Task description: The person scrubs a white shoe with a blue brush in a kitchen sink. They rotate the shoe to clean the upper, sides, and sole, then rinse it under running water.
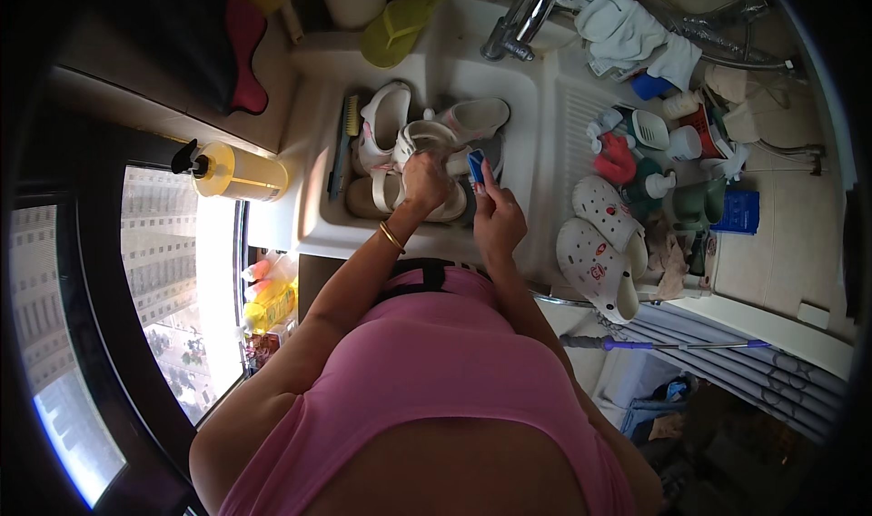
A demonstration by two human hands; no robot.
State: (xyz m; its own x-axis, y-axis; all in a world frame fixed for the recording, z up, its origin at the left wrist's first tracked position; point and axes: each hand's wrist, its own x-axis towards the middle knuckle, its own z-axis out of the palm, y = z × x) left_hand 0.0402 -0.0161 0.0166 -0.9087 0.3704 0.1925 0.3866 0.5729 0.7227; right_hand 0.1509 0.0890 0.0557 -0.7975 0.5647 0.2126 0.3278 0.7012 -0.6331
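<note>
Over the white sink basin [528,107], my left hand [430,183] grips a white clog [428,133]. A small blue-backed brush [476,163] is held in my right hand [501,217], just right of that clog. Another white clog [385,126] leans at the left, and a pale shoe [480,117] lies behind the held one. Below my left hand is a cream strapped sandal [371,196], partly covered by other footwear. A long-handled brush with yellow bristles [351,115] stands along the basin's left wall.
A chrome faucet [518,22] overhangs the back rim near a yellow-green flip-flop [395,32]. At left, a yellow pump bottle [238,172] lies by the window. White clogs with charms [599,264] rest on the right ledge, beside bottles and a red glove-like item [616,160].
</note>
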